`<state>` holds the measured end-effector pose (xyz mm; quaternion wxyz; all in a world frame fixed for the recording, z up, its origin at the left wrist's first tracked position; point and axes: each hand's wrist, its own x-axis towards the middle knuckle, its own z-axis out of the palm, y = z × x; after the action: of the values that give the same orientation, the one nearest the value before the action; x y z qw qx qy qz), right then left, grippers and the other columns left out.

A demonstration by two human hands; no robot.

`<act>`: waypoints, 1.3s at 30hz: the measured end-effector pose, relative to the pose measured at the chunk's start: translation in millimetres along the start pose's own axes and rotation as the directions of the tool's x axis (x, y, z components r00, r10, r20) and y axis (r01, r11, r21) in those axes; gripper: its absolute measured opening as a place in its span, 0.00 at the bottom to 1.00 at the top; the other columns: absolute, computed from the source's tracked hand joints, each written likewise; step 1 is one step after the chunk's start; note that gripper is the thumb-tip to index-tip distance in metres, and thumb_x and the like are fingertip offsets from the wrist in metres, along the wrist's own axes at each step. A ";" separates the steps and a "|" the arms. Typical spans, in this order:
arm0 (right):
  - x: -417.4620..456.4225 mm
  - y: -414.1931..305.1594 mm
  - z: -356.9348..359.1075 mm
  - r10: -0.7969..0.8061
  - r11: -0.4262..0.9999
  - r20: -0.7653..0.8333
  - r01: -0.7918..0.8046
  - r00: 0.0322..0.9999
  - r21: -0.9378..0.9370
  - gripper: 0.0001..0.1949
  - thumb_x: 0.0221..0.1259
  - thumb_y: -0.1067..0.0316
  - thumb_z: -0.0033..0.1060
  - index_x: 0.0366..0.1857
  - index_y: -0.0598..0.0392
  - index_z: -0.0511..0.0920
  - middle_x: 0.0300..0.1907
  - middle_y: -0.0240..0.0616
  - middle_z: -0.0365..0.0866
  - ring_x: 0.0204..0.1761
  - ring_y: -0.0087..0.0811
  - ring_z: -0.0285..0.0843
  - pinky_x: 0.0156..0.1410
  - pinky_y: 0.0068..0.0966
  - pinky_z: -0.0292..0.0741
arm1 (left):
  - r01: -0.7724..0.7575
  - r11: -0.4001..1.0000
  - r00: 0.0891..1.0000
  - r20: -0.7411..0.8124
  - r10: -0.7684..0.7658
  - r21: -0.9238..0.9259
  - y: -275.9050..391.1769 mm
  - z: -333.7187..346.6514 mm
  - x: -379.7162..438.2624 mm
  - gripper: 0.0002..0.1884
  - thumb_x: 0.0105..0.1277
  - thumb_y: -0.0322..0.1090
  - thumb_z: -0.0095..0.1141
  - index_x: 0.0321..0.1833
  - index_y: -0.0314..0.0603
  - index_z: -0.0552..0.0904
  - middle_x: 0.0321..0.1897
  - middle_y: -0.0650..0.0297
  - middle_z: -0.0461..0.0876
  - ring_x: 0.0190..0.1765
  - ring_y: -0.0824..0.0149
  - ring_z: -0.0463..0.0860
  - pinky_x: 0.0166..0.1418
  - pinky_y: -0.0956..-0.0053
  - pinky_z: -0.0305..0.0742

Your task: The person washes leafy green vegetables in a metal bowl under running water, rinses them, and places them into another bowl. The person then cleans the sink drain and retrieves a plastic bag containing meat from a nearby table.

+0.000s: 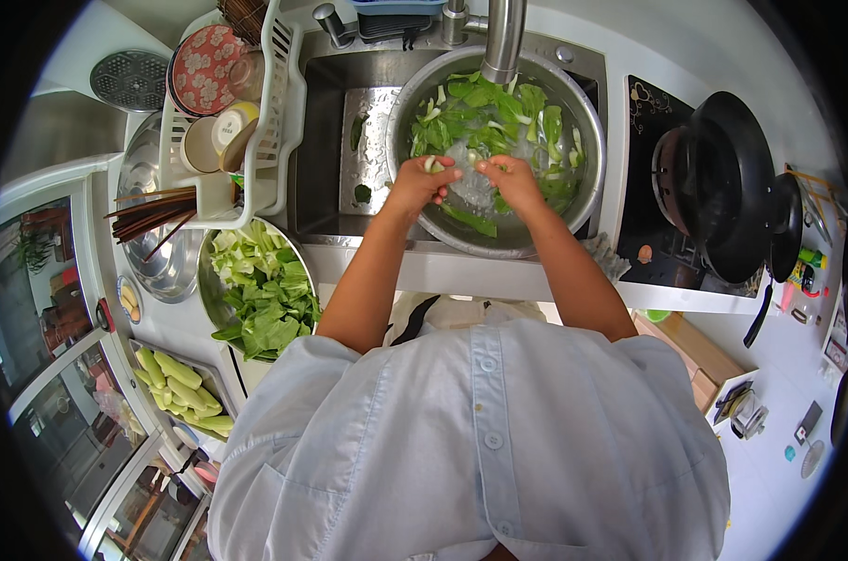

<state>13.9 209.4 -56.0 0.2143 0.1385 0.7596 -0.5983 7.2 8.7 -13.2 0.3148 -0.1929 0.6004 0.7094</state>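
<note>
A large round metal basin point(404, 98) stands in the sink, holding water and floating leafy greens point(490, 98) with pale stems. My left hand point(422, 184) is over the near left part of the basin, with a pale stem piece point(432, 165) pinched between thumb and fingers. To its right, my right hand point(513, 184) grips a small piece of green point(473, 157) by its pale end. The two hands are a short way apart, just above bubbly water. A metal faucet point(504, 42) hangs over the basin's far side.
Left of the sink point(318, 140) are a white dish rack point(283, 105) with bowls, chopsticks point(154, 210) sticking out, and a metal bowl point(205, 280) of cut greens. Peeled pale green gourds point(185, 386) lie on a tray. A black wok point(732, 189) sits on the cooktop point(641, 231) at right.
</note>
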 end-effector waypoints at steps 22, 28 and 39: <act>-2.6 27.7 1.8 0.276 0.643 -0.247 0.012 0.929 0.766 0.13 0.67 0.57 0.58 0.42 0.56 0.80 0.28 0.30 0.73 0.34 0.29 0.76 0.39 0.27 0.74 | -0.375 0.566 0.924 -0.343 0.168 -0.734 -2.9 28.9 12.4 0.07 0.71 0.36 0.54 0.38 0.46 0.71 0.34 0.64 0.79 0.26 0.75 0.69 0.30 0.76 0.69; 44.3 22.3 -41.4 0.489 0.489 -0.293 0.019 0.821 0.872 0.15 0.64 0.54 0.62 0.44 0.54 0.79 0.30 0.33 0.76 0.24 0.27 0.69 0.29 0.24 0.67 | -0.190 0.781 0.980 -0.156 0.120 -0.595 7.8 23.8 3.3 0.09 0.66 0.37 0.62 0.39 0.46 0.74 0.26 0.68 0.78 0.35 0.69 0.81 0.36 0.74 0.77; 26.2 3.4 -39.2 -0.223 0.973 -0.465 0.164 0.857 -0.165 0.13 0.57 0.56 0.67 0.31 0.56 0.83 0.21 0.36 0.82 0.22 0.29 0.77 0.31 0.28 0.71 | -0.500 0.842 0.860 -0.003 0.511 0.202 5.5 53.4 25.0 0.14 0.55 0.21 0.65 0.46 0.35 0.84 0.38 0.62 0.81 0.32 0.74 0.80 0.33 0.82 0.75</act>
<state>-13.6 246.9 -64.1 -0.0344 0.1924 0.8333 -0.5171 -9.2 65.6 -14.6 0.1171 -0.0164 0.7049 0.6994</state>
